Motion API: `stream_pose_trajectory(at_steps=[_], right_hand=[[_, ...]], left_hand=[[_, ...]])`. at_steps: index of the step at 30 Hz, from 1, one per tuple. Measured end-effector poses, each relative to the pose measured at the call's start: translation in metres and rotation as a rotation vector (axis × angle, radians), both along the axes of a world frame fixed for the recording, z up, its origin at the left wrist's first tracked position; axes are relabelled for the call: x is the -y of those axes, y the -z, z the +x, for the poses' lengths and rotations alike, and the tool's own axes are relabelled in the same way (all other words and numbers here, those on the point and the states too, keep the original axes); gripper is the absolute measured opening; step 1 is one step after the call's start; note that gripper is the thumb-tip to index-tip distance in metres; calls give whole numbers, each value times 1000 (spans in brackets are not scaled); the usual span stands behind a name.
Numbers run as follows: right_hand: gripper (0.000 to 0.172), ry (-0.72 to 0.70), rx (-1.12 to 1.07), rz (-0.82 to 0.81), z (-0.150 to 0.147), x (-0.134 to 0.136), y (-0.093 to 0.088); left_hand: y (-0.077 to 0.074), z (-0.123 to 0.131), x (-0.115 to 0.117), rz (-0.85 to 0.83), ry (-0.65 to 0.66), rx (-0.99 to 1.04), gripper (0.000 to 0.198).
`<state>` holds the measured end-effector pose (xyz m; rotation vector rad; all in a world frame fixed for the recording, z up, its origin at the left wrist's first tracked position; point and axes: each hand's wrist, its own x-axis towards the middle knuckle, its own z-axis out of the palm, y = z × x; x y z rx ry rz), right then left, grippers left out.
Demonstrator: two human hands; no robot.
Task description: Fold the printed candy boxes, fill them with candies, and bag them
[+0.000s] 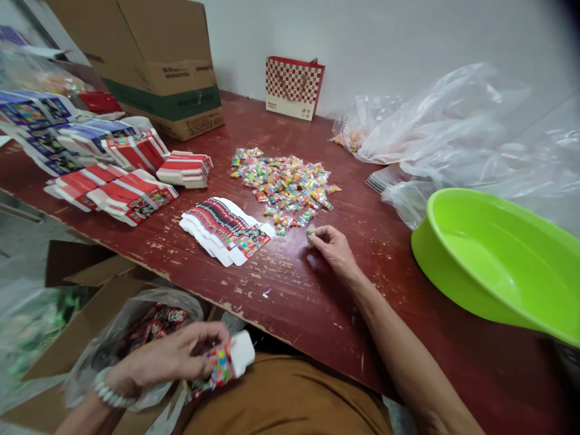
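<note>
My left hand (193,353), with a beaded bracelet at the wrist, is closed around a small printed candy box (222,365) over my lap. The box's white end flap stands open toward the right. On the table, my right hand (334,246) pinches a small wrapped candy (310,232) between thumb and fingertips. Just beyond it lies a loose pile of colourful wrapped candies (290,181). Left of the right hand, a fanned stack of flat printed cartons (226,226) rests on the tabletop.
Bundles of red cartons (131,193) and blue cartons (40,115) lie at the left. Behind them stands a large cardboard box (158,66). A paper bag (293,87), clear plastic bags (444,127) and a green basin (480,260) are farther right. Below the table edge, an open carton (90,326) holds bagged packets.
</note>
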<state>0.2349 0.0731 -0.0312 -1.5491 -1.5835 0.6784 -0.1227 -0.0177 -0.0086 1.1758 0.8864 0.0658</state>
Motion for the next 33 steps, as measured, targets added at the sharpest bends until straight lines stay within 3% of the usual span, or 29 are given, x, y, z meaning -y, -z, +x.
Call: stream_pose_trajectory(at_steps=[2, 4, 7, 9, 15, 20, 24, 28, 31, 33], right_hand=[[24, -107, -220, -43, -12, 15, -17], [22, -310, -445, -123, -30, 35, -35], [17, -499, -514, -251, -57, 60, -51], [12, -540, -432, -222, -67, 68, -52], [12, -520, -72, 183, -63, 60, -47], [13, -562, 113, 342, -73, 69, -54], [10, -541, -73, 149, -81, 75, -55], [18, -343, -461, 24, -81, 71, -49], [32, -230, -567, -121, -82, 67, -41], [45, -253, -571, -275, -84, 66, -39]], left_hand=[[-9, 16, 0, -34, -155, 92, 27], [-17, 34, -1, -38, -300, 169, 25], [-23, 57, -2, 12, -378, 248, 28], [-24, 65, -1, 62, -387, 254, 28], [-27, 71, 0, 172, -309, 195, 29], [-29, 81, -1, 123, -392, 255, 27], [-27, 92, -1, 57, -465, 316, 41], [-24, 100, -2, -16, -655, 418, 35], [-23, 104, -3, 7, -730, 422, 41], [-22, 106, -4, 67, -719, 434, 37]])
